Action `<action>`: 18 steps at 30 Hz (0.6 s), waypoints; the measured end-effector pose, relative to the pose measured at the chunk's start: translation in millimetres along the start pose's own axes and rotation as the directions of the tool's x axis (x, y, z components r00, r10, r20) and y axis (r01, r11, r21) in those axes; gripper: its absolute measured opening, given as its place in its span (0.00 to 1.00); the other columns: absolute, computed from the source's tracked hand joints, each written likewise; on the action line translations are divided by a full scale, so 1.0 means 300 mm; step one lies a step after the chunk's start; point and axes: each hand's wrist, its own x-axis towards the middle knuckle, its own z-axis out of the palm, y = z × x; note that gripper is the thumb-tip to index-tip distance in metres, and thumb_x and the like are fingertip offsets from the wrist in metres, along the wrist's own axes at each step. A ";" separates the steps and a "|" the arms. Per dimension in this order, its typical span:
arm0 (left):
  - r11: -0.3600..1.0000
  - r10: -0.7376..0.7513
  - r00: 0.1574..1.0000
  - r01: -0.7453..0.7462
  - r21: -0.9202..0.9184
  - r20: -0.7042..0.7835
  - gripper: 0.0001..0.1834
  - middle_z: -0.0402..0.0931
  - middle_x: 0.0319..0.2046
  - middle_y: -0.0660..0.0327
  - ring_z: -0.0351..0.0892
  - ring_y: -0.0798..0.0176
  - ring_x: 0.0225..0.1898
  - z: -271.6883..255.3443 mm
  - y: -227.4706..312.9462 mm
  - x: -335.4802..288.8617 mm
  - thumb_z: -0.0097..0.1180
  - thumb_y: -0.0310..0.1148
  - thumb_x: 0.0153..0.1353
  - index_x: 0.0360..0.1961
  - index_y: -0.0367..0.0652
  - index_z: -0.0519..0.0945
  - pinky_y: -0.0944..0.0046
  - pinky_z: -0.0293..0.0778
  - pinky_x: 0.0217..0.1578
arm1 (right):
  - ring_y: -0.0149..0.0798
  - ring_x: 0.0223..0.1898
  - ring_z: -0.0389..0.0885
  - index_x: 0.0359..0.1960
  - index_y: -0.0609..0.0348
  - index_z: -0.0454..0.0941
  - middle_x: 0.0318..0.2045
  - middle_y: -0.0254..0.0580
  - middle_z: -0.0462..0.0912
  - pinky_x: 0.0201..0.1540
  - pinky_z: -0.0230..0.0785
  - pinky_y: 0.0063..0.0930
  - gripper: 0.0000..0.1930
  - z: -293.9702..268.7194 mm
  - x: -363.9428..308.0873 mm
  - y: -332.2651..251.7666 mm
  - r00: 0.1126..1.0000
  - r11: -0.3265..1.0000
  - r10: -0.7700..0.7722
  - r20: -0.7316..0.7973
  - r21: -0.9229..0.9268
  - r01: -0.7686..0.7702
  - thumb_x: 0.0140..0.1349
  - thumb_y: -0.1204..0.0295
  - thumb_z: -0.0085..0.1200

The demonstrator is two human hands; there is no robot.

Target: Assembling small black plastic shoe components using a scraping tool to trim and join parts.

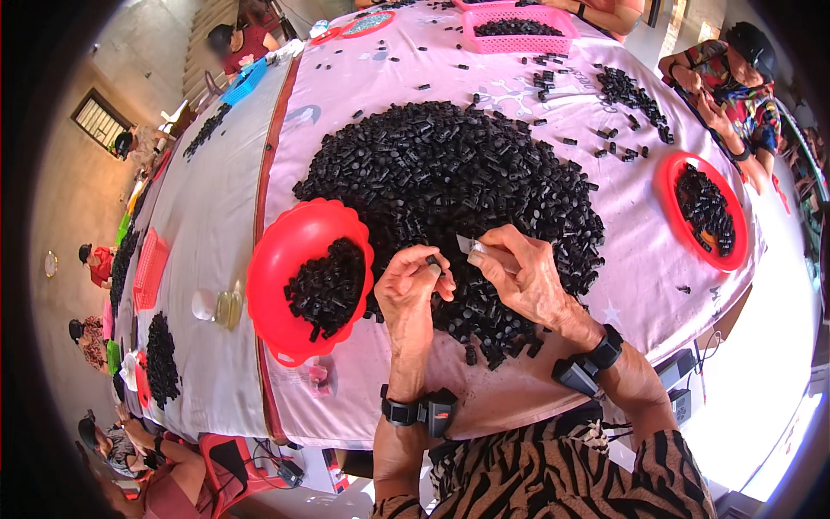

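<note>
My left hand [406, 287] is closed, pinching a small black cylindrical piece [434, 261] between thumb and fingers. Closed around a small knife, my right hand [532, 281] points its short pale blade [464, 243] toward the left hand, with a gap between blade and piece. Both hands are over the near side of a large heap of black cylindrical pieces [441, 164]. Just left of my left hand stands a red scalloped bowl [275, 259], with more black pieces [324, 285] lying in its right part.
A red oval basin [671, 195] of black pieces is at the right, near a seated person [735, 95]. A pink basket [519, 43] stands at the far side. On the left are a jar of yellowish liquid [227, 309] and a pink-red basket [150, 268]. Other people sit around.
</note>
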 end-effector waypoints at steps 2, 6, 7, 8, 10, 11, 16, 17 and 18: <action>1.000 0.002 1.000 -0.002 -0.002 -0.016 0.12 0.79 0.33 0.55 0.78 0.65 0.25 0.000 0.011 -0.002 0.51 0.16 0.59 0.43 0.33 0.78 0.70 0.75 0.23 | 0.53 0.27 0.84 0.39 0.63 0.74 0.27 0.53 0.82 0.26 0.74 0.36 0.11 0.007 -0.001 -0.002 1.000 1.000 -0.005 0.012 0.003 0.005 0.61 0.72 0.61; 1.000 -0.006 1.000 0.006 0.001 -0.024 0.11 0.78 0.30 0.54 0.77 0.66 0.23 0.002 0.014 0.000 0.50 0.15 0.58 0.41 0.31 0.79 0.71 0.72 0.19 | 0.51 0.28 0.85 0.39 0.64 0.74 0.29 0.54 0.83 0.26 0.76 0.35 0.10 0.005 -0.005 -0.021 0.995 0.997 0.078 0.056 0.002 -0.078 0.61 0.73 0.61; 1.000 -0.011 1.000 0.011 -0.005 -0.028 0.09 0.79 0.30 0.54 0.77 0.67 0.22 0.002 0.013 -0.002 0.50 0.16 0.59 0.40 0.31 0.79 0.72 0.72 0.19 | 0.51 0.28 0.85 0.39 0.64 0.74 0.29 0.54 0.83 0.26 0.76 0.35 0.10 0.010 -0.006 -0.021 0.995 0.997 0.073 0.069 0.009 -0.074 0.61 0.73 0.61; 1.000 -0.027 0.999 0.027 0.007 -0.034 0.09 0.79 0.29 0.55 0.76 0.67 0.22 0.005 0.009 0.000 0.50 0.16 0.59 0.40 0.31 0.79 0.72 0.72 0.18 | 0.50 0.29 0.86 0.39 0.64 0.74 0.30 0.54 0.83 0.27 0.77 0.34 0.10 0.010 -0.005 -0.021 0.996 0.998 0.061 0.060 -0.001 -0.061 0.61 0.74 0.61; 0.999 -0.046 0.999 0.046 0.003 -0.030 0.06 0.79 0.27 0.57 0.76 0.69 0.21 -0.010 -0.003 -0.002 0.52 0.19 0.62 0.39 0.31 0.79 0.73 0.71 0.18 | 0.49 0.31 0.87 0.40 0.65 0.74 0.30 0.55 0.83 0.30 0.79 0.33 0.11 0.007 -0.005 -0.027 0.997 0.999 0.036 0.063 -0.023 -0.035 0.61 0.74 0.61; 0.999 -0.042 0.998 0.043 0.002 -0.037 0.06 0.79 0.27 0.57 0.76 0.69 0.21 -0.005 0.000 -0.004 0.52 0.19 0.62 0.39 0.31 0.79 0.73 0.71 0.18 | 0.49 0.31 0.87 0.40 0.65 0.74 0.30 0.55 0.83 0.30 0.79 0.33 0.11 0.009 -0.005 -0.026 0.997 0.999 0.034 0.071 -0.020 -0.033 0.61 0.74 0.61; 0.993 0.010 0.995 0.001 0.116 -0.096 0.10 0.80 0.32 0.56 0.78 0.65 0.27 0.005 -0.008 0.004 0.56 0.27 0.64 0.43 0.32 0.80 0.69 0.75 0.26 | 0.49 0.30 0.86 0.39 0.65 0.74 0.30 0.55 0.83 0.30 0.79 0.33 0.10 0.017 -0.007 -0.018 0.996 0.999 0.044 0.072 -0.019 -0.043 0.61 0.74 0.61; 0.988 0.046 0.989 -0.024 0.153 -0.138 0.12 0.81 0.35 0.55 0.79 0.65 0.30 0.014 -0.003 0.007 0.56 0.28 0.65 0.46 0.32 0.80 0.68 0.77 0.30 | 0.49 0.30 0.86 0.39 0.65 0.74 0.30 0.54 0.83 0.30 0.79 0.33 0.10 0.014 -0.006 -0.016 0.997 0.999 0.035 0.065 -0.037 -0.033 0.61 0.74 0.61; 0.990 0.072 0.988 -0.054 0.131 -0.140 0.16 0.80 0.39 0.54 0.80 0.64 0.34 0.008 0.012 0.008 0.57 0.29 0.65 0.51 0.32 0.79 0.66 0.78 0.36 | 0.49 0.30 0.86 0.39 0.65 0.74 0.30 0.54 0.83 0.30 0.79 0.33 0.10 0.014 -0.006 -0.015 0.997 0.999 0.039 0.065 -0.040 -0.036 0.61 0.74 0.61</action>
